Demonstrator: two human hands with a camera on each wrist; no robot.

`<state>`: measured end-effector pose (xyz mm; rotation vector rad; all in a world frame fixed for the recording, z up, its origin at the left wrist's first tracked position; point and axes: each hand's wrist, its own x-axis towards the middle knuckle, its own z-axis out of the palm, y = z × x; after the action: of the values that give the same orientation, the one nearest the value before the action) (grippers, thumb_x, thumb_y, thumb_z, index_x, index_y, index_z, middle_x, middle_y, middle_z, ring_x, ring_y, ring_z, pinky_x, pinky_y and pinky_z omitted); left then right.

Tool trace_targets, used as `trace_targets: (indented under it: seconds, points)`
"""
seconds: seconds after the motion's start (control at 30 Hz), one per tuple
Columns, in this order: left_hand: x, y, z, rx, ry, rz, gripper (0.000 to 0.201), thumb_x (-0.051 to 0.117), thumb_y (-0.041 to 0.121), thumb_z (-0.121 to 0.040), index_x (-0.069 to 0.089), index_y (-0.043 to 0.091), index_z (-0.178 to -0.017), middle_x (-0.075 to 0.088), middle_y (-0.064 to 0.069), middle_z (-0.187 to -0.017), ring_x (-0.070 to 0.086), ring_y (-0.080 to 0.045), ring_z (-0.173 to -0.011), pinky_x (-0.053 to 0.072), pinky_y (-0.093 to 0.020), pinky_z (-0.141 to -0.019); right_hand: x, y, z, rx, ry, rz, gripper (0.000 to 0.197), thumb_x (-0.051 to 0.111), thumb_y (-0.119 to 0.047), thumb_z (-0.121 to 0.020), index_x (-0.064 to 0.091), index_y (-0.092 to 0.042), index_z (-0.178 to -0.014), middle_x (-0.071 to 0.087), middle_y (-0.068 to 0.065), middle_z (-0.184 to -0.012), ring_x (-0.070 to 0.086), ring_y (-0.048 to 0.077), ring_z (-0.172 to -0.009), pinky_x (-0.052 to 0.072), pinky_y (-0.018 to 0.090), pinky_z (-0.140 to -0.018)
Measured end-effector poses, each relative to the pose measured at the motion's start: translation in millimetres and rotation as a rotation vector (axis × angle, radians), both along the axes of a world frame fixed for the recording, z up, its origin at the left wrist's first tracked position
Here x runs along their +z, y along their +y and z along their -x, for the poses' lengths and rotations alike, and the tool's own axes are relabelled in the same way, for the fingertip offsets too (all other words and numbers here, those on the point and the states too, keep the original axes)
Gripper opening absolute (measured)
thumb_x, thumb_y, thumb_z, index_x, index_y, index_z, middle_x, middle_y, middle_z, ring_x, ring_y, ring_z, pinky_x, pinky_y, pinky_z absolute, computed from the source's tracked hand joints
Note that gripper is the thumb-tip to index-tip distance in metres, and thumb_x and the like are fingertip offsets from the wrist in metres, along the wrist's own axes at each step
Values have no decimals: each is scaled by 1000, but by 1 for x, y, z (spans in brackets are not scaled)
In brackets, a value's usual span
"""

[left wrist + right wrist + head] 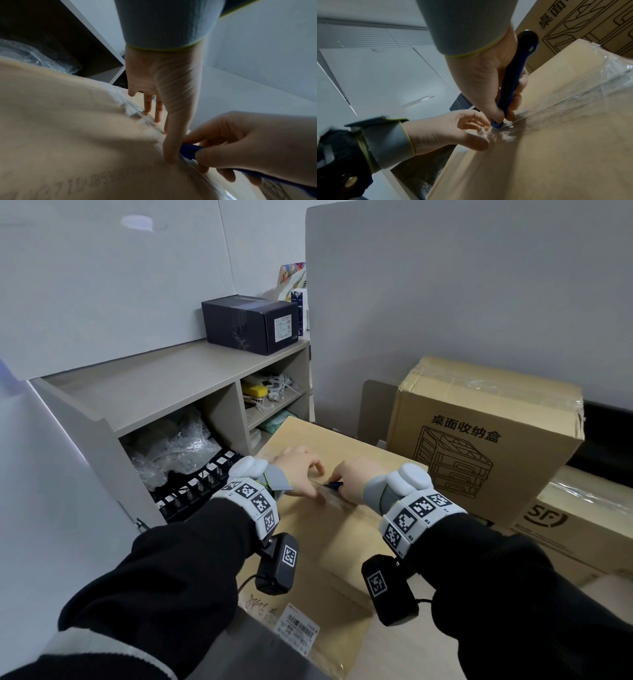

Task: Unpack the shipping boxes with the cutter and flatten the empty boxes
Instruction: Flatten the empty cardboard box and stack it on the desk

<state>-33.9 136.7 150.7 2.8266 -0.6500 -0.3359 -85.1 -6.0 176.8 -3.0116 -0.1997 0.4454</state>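
A big cardboard box point(342, 529) takes up the lower middle of the head view, with a shipping label point(297, 628) stuck near its bottom edge. A strip of clear tape point(573, 102) is seen running along the top seam. The blue cutter point(511, 81) is gripped in the right hand point(352, 479), fingers wrapped round the handle, and its tip is pushed down into the tape right at the middle of the frame. The left hand point(301, 470) is laid on the box top just beside the cutter tip, with fingers spread and fingertips point(147, 108) pressed on the taped seam, nothing held. So the hands are pretty much side by side, almost touching.

At right in the head view, a printed carton point(486, 433) is stacked on an SF box point(582, 529). At left, a shelf unit point(164, 392) is stuffed with bubble wrap point(171, 446), and a dark box point(250, 323) is parked on top of it.
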Motion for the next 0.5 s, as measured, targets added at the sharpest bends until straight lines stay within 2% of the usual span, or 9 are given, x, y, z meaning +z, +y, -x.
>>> trace_targets:
  seconds: [0.07, 0.17, 0.3, 0.4, 0.5]
  points:
    - [-1, 4, 1, -32, 0, 12, 50, 84, 37, -65, 61, 21, -107, 44, -3, -119, 42, -23, -114, 42, -33, -94, -2, 1, -1, -5, 14, 13, 33, 48, -12, -92, 67, -16, -118, 67, 8, -115, 62, 29, -103, 48, 31, -76]
    - [-5, 11, 5, -61, -32, 31, 48, 84, 34, -66, 62, 17, -104, 42, -2, -122, 42, -21, -114, 40, -30, -95, -3, 4, -1, -6, 27, 42, 34, 47, -10, -92, 67, -16, -119, 67, 7, -115, 55, 25, -86, 44, 30, -69]
    - [-12, 13, 8, -61, -49, 37, 40, 80, 29, -70, 61, 16, -103, 40, -2, -123, 39, -21, -118, 38, -30, -99, -2, 10, 1, 13, 42, 114, 34, 45, -9, -93, 66, -13, -120, 67, 8, -113, 51, 25, -81, 38, 28, -67]
    - [-15, 14, 10, -39, -29, 18, 38, 80, 39, -70, 59, 18, -93, 38, 0, -119, 36, -19, -114, 38, -31, -99, -3, 11, 4, 48, 57, 165, 32, 46, -12, -94, 66, -12, -119, 67, 9, -113, 48, 25, -78, 37, 28, -65]
    - [-16, 15, 10, -10, -27, 0, 32, 78, 44, -69, 56, 23, -80, 36, 3, -116, 33, -18, -113, 37, -29, -97, -4, 6, 8, 84, 63, 142, 31, 49, -18, -96, 67, -14, -121, 67, 9, -114, 43, 22, -72, 33, 24, -52]
